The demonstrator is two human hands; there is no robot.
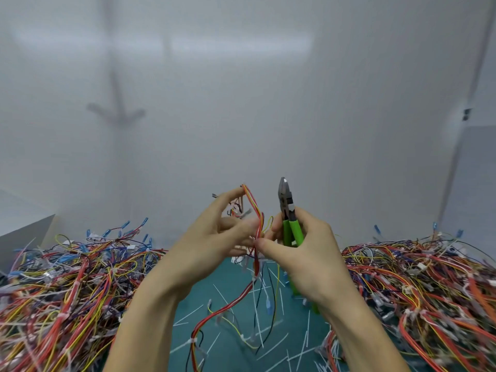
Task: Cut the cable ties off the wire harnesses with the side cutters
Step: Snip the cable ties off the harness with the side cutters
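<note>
I hold a wire harness (254, 210) of red, yellow and orange wires up in front of me. My left hand (214, 237) grips its upper part, with the fingers curled round the wires. My right hand (300, 253) holds the green-handled side cutters (288, 210) upright with the jaws pointing up and closed, while its thumb and fingers also pinch the harness near the middle. The rest of the harness (228, 307) hangs down onto the green mat, with white cable ties (193, 340) still on it.
A big heap of tied harnesses (67, 291) lies at the left and another heap (429, 285) at the right. Between them the green mat (233, 353) is strewn with cut white tie strips (271, 350). A white wall stands behind.
</note>
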